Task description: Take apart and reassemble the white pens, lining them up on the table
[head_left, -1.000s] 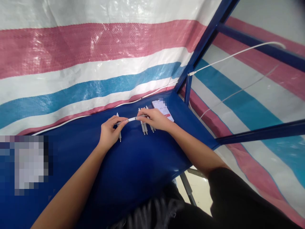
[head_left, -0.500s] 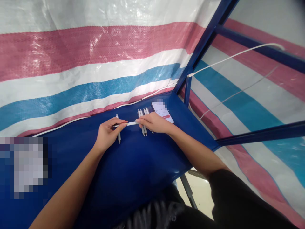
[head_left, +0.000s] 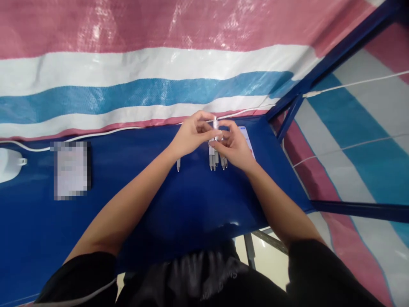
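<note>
A white and silver pen (head_left: 215, 123) is held upright between my two hands, above the row of pens. My left hand (head_left: 193, 134) pinches it from the left with thumb and fingers. My right hand (head_left: 234, 147) has its fingers closed round it from the right. Several grey and white pens (head_left: 213, 161) lie side by side on the blue table (head_left: 191, 204), partly hidden under my right hand. One separate pen (head_left: 178, 164) lies below my left wrist, its upper part covered by my left hand.
A phone (head_left: 246, 138) lies behind my right hand. A blurred-out flat item (head_left: 72, 170) and a white object (head_left: 11, 164) are at the left. A white cable (head_left: 111, 131) runs along the striped sheet. Blue frame bars (head_left: 289, 117) stand at the right.
The pen between my hands has turned from level to upright and is raised. The view has shifted left, bringing the white object into sight.
</note>
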`<state>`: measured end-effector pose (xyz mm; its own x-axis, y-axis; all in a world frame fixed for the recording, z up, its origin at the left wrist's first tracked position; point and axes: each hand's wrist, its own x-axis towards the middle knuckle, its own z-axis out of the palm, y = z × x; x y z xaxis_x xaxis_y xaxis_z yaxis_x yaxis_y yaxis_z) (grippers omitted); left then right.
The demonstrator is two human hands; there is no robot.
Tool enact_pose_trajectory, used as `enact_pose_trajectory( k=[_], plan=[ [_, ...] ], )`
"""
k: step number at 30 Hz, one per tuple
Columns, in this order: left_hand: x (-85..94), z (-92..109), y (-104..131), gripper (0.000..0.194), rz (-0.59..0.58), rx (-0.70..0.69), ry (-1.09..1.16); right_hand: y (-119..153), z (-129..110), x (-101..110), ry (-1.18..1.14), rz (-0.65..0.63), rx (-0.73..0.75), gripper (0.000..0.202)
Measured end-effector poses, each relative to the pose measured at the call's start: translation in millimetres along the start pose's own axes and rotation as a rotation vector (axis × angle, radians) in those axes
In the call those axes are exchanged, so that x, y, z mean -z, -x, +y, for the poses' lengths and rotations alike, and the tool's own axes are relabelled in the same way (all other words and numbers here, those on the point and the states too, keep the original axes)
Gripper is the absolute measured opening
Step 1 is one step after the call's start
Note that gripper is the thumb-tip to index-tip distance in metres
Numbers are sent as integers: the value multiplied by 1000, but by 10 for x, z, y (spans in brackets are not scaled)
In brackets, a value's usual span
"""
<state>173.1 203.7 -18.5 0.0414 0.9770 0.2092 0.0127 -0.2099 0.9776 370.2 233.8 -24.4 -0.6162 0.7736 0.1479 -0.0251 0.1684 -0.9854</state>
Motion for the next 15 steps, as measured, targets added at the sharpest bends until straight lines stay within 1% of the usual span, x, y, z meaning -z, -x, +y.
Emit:
enact_pose_trajectory(
  k=[3, 5, 7, 9, 11, 13, 15],
  plan=[
    [6, -140, 7, 26, 110, -34, -133, -12, 30, 8, 1, 57, -55, 83],
    [92, -195, 31, 13, 186, -52, -292, -25, 35, 29, 18, 75, -81, 85],
    [211, -209, 57, 8, 240, -49, -449, -38, 33, 53, 40, 83, -104, 79],
    [314, -194, 84, 7, 272, -25, -585, -49, 25, 75, 67, 76, -128, 72],
    [370, -167, 118, 9, 285, 36, -716, -57, 12, 99, 89, 69, -149, 71],
    [379, -147, 157, 17, 283, 148, -860, -65, -9, 132, 107, 61, -167, 70],
    [366, -141, 196, 29, 270, 255, -998, -76, -33, 178, 124, 60, -182, 68]
  ],
)
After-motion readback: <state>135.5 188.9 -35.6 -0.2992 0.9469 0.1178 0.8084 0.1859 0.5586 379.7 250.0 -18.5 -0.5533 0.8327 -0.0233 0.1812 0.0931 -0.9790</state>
